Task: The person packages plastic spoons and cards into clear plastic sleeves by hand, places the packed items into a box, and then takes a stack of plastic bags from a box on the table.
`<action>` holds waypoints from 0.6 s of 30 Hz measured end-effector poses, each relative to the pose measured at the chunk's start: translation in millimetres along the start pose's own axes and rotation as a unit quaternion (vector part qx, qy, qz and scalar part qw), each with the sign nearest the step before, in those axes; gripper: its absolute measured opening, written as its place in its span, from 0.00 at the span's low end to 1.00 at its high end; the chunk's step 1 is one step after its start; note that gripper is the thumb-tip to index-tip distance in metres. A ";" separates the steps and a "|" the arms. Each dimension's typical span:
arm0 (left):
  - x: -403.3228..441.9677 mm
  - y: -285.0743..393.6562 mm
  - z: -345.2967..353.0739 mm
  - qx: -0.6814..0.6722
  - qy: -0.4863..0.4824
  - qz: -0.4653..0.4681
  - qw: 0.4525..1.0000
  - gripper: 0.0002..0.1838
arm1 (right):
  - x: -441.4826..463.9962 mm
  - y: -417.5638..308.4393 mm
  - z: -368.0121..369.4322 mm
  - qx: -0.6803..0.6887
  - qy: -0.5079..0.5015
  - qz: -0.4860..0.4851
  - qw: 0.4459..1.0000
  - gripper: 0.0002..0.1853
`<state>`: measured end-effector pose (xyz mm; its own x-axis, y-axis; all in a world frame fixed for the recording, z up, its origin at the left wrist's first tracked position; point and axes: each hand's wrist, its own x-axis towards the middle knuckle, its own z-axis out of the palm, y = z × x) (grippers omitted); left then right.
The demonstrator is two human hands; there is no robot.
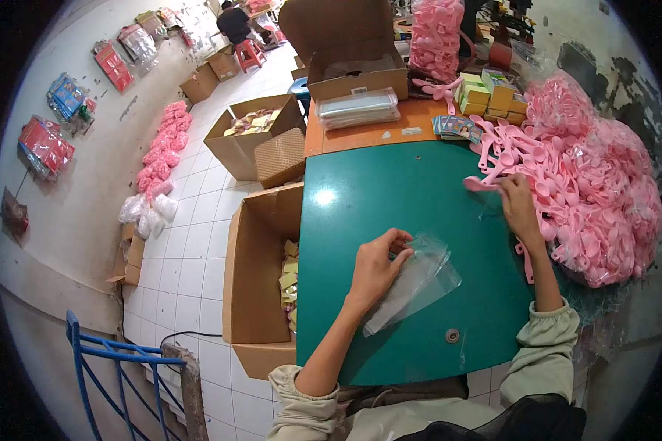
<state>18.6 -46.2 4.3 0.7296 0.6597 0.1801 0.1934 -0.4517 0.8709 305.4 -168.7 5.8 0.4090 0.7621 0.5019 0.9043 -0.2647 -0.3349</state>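
Note:
My left hand (pixel 379 266) is closed on the edge of some clear plastic bags (pixel 418 288) over the middle of the green tabletop (pixel 368 198). How many bags there are I cannot tell. Toward the right edge, my right hand (pixel 520 209) grips a pink spoon (pixel 480 184), which points left with its bowl end away from the fingers. Just beyond that hand lies a big heap of loose pink spoons (pixel 541 165). One more pink spoon (pixel 524 263) rests by my right forearm.
Bagged pink spoons (pixel 607 198) pile up on the right. Small boxes (pixel 493 94), printed cards (pixel 456 128) and a stack of plastic packs (pixel 358 109) line the far edge. Open cartons (pixel 261 268) stand on the left floor. A person (pixel 234 23) sits far back.

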 end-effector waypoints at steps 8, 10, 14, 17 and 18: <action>0.8 6.7 -1.6 -0.022 -0.031 -0.026 0.999 0.24 | 2.5 -61.5 -23.8 0.190 0.175 0.034 0.965 0.15; 0.9 7.8 -1.8 -0.032 -0.035 -0.029 0.998 0.25 | -3.6 -63.6 -9.9 0.367 0.084 0.069 0.924 0.14; 0.8 11.8 -3.4 -0.041 -0.044 -0.052 0.997 0.27 | -14.8 -88.8 -7.1 0.360 -0.049 0.047 0.931 0.11; -0.9 4.9 -2.8 -0.030 -0.032 -0.027 0.999 0.25 | -16.6 -100.5 -6.8 0.281 -0.049 0.001 0.958 0.10; -1.3 2.9 -3.0 -0.024 -0.023 -0.008 0.999 0.24 | -15.9 -102.5 -10.1 0.274 -0.055 0.006 0.960 0.09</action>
<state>16.2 -46.6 8.0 0.7566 0.6377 0.1446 0.1753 -0.4108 0.8947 207.4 -159.6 40.2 0.3764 0.8262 0.4191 0.6878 0.0538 -0.7239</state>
